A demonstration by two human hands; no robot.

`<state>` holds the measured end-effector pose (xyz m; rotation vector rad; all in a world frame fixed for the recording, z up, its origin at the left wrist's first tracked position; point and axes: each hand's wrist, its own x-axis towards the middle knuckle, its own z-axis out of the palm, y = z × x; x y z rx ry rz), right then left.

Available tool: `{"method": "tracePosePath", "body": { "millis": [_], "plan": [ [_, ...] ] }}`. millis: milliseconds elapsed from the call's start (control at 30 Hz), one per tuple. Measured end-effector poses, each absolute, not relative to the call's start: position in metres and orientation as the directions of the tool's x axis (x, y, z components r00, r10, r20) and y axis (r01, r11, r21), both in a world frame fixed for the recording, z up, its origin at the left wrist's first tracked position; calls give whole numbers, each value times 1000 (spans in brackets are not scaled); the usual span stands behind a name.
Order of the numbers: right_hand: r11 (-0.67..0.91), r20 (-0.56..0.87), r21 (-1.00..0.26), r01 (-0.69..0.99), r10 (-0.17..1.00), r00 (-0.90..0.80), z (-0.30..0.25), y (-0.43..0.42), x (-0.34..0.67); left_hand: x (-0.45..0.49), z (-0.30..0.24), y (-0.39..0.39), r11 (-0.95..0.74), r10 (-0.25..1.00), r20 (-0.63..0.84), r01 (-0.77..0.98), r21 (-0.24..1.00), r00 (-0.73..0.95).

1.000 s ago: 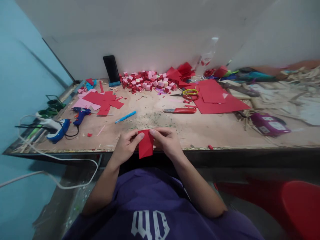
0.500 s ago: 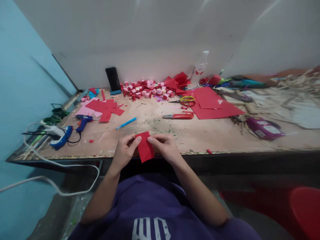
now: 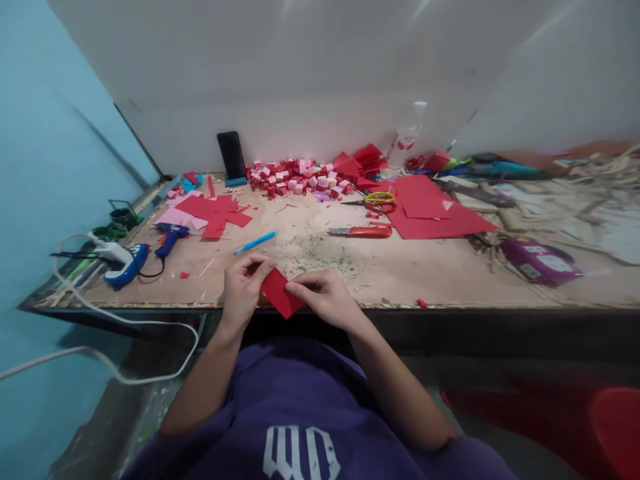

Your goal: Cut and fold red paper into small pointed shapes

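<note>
A small red piece of paper [image 3: 282,293] is held up at the table's front edge, tilted with one corner pointing down. My left hand [image 3: 245,285] pinches its upper left side between thumb and fingers. On the right side, my right hand [image 3: 320,297] grips it with the thumb on top; the fingers beneath are partly hidden. Beyond my hands lies a blue pen [image 3: 255,243]. Further right, a red-handled knife [image 3: 360,232] rests on the table below a pair of yellow-and-red-handled scissors [image 3: 375,201].
Many small red and pink paper cubes [image 3: 295,179] are heaped by the wall beside a phone [image 3: 231,155] on a stand. Red sheets [image 3: 440,220] lie right. At left are a glue gun [image 3: 171,239], a power strip [image 3: 127,267] and a white cable [image 3: 150,381].
The red paper has turned, its lower end swinging from roughly upright to a slant, and shows less length. My left hand has moved slightly left and up. The camera view has shifted a little.
</note>
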<state>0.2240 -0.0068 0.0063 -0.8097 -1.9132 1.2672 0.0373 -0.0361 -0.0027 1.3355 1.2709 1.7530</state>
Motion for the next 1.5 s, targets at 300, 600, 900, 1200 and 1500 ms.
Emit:
{"method": "tracePosePath", "body": {
  "millis": [300,600,900,1200,1500],
  "plan": [
    [200,182,-980,-1,888,-423,9,-10,228,36,-8,-25,-477,649,364,14,879,-668],
    [183,192,-981,-57,924,-330,11,-8,219,41,-4,-31,-404,811,383,49,913,-443],
    [97,142,-974,-205,966,-217,4,2,217,38,1,-35,-367,918,344,-94,925,-198],
    [74,154,-976,-205,902,-404,9,-2,220,36,2,-35,-350,932,351,25,936,-92],
    [2,107,-984,-180,810,-576,10,-2,223,35,3,-36,-347,933,343,-21,938,-109]
  ]
}}
